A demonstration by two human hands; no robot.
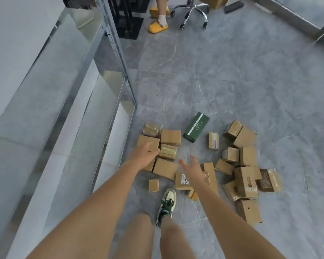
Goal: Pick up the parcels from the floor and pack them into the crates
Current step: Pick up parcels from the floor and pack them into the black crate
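Step in hand: the reach, start of a pick-up. No parcel is lifted yet; all of them lie on the floor [232,75].

Landmark: the green box [195,127], lying flat at the far edge of the scatter.

Parcels: one cluster of brown cartons sits left of the green box and nearer to me; a second, looser heap lies to its right and nearer. A small carton [213,140] stands alone just right of the green box. Another small flat one [154,185] lies apart, nearer me, beside my shoe [166,206].

Left hand [145,155]: fingers relaxed and slightly bent, holding nothing, over the brown carton [148,142] left of the green box. I cannot tell whether it touches the carton or hovers just above.

Right hand [192,168]: fingers spread, empty, over the labelled carton [183,181] on the near side of the green box. Contact unclear there too.

No crates appear in this view. A metal shelf frame [118,53] runs along the left of the pile.

Judgement: next move calls for each hand to close across opposite faces of its carton; the cartons look light and rigid, so a plain side grip should do. Neighbours touch the left carton, so lifting straight up should avoid dragging them. Then I need to locate a crate.
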